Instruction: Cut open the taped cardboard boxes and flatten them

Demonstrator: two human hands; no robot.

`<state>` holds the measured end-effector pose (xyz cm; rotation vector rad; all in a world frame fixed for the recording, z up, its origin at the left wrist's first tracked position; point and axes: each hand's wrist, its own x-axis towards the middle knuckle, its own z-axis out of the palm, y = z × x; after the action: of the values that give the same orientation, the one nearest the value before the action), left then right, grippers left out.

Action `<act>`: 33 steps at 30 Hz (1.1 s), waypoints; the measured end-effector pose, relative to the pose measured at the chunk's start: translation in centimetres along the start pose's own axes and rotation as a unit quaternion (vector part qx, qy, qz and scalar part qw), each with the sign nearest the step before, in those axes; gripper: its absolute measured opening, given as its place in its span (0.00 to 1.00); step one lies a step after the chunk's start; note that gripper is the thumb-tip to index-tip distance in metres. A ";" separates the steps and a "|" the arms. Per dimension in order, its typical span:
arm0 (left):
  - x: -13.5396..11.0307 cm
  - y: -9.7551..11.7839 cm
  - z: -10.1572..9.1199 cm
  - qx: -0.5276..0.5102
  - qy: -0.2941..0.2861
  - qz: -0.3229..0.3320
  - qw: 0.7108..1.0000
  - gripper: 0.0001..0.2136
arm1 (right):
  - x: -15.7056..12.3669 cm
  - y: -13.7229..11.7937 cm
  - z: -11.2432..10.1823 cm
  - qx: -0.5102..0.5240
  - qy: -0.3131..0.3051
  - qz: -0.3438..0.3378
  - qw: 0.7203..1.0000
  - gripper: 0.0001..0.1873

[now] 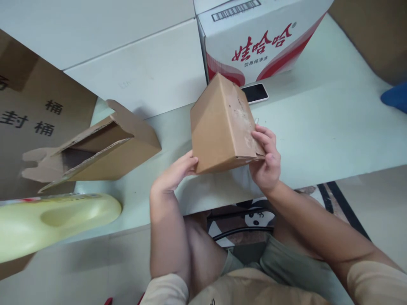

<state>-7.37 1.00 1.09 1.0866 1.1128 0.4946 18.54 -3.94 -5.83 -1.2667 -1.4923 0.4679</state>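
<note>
A small brown cardboard box [219, 125] is held tilted above the pale table [324, 127], its worn, scuffed face turned up. My left hand [176, 171] grips its lower left corner, fingers closed against the side. My right hand [266, 159] clasps the lower right edge, fingers curled over the top flap and thumb underneath. Both hands sit near the table's front edge.
An open, empty brown carton [104, 148] lies on its side at left. A large brown box with black characters [28, 110] stands behind it. A white water case with red characters [257, 34] is at the back, a phone [255, 92] before it. A pale yellow plastic object [54, 218] lies front left.
</note>
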 end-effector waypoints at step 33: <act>3.0 -1.4 1.2 0.256 0.226 0.430 0.836 0.20 | 2.7 -1.3 -2.9 -0.319 -0.299 0.230 0.869 0.28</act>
<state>-5.33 2.20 -1.54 2.0359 1.1420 1.2621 20.86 -2.95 -2.47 -2.1707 -1.9479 0.7654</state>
